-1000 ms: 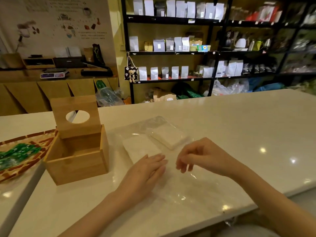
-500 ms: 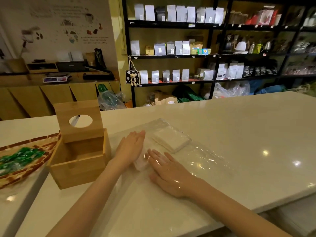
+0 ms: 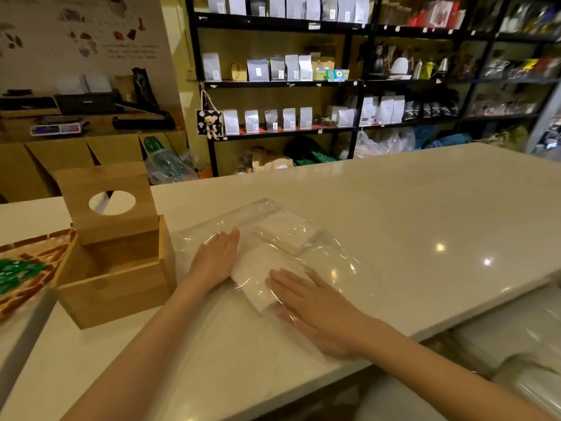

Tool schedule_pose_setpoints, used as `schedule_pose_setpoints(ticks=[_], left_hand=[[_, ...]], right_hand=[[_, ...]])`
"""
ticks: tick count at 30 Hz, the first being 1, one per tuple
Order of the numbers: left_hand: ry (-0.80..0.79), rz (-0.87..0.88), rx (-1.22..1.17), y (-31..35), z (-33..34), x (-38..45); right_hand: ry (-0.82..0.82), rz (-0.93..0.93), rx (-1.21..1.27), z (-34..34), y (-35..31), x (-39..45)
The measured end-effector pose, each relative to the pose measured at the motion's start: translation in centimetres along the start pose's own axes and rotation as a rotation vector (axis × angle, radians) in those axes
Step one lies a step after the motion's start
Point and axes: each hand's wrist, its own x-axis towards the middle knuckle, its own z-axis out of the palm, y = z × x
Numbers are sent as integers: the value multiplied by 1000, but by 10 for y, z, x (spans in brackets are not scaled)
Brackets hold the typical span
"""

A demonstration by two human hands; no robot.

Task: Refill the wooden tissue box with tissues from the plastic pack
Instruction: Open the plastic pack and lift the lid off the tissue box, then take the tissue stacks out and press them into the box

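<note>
The wooden tissue box stands open on the counter at the left. Its lid, with a round hole, leans upright at the back of the box. The clear plastic pack lies flat to the right of the box. Inside it are two white tissue stacks, a nearer one and a farther one. My left hand lies flat on the plastic against the nearer stack's left side. My right hand is flat, seemingly under the plastic film, fingertips at the stack's near edge.
A woven tray holding green wrapped sweets sits left of the box. The white counter stretches right and ends at a near edge. Shelves of bags stand behind. Plastic-wrapped bundles lie below at the right.
Both hands have gone forward from the pack's near end. The left now rests beside the nearer tissue stack and the right has slid in under the film up to it.
</note>
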Motion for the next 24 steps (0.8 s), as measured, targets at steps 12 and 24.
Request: schedule_pose_setpoints(ticks=[12, 24], left_hand=[[72, 197, 383, -16, 19, 15], [63, 150, 309, -17, 18, 7]], right_hand=[[-30, 81, 106, -13, -5, -118], [486, 84, 253, -37, 1, -153]])
